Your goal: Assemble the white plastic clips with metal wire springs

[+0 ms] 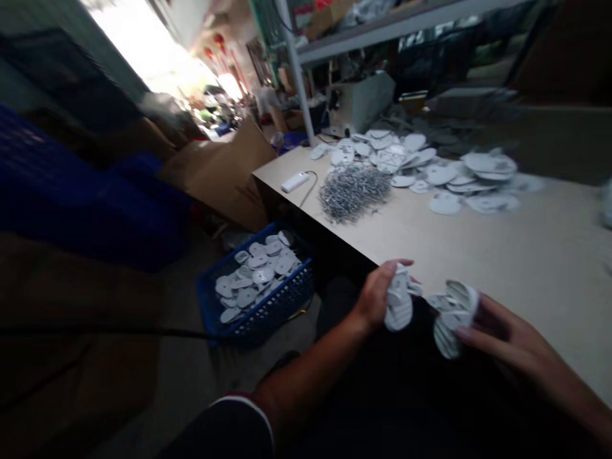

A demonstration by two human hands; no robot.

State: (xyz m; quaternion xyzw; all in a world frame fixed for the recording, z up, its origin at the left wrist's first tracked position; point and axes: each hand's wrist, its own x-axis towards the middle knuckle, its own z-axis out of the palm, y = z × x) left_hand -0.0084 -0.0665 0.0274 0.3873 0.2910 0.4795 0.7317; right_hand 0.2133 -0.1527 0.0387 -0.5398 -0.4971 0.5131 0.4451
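Both hands work at the near edge of a pale worktable (526,255). Left hand (377,296) is curled around a small stack of white plastic discs (399,303), fingers closed over the top and thumb beneath. Right hand (502,338) pinches a second bunch of white discs (454,315) between its fingertips, just right of the first stack and apart from it; the picture is blurred, so I cannot tell how many pieces each hand has.

Farther along the table lies a grey heap of small metal parts (354,191), and beyond and right of it a wide scatter of more white discs (430,166). A white oblong device with a cable (295,182) sits near the far left corner. On the floor left of the table stands a blue slotted basket (268,309) holding more of the discs. Brown cardboard (220,172) leans behind it, and dark blue crates (71,191) fill the left side. A shelf post (299,83) rises at the far table edge.
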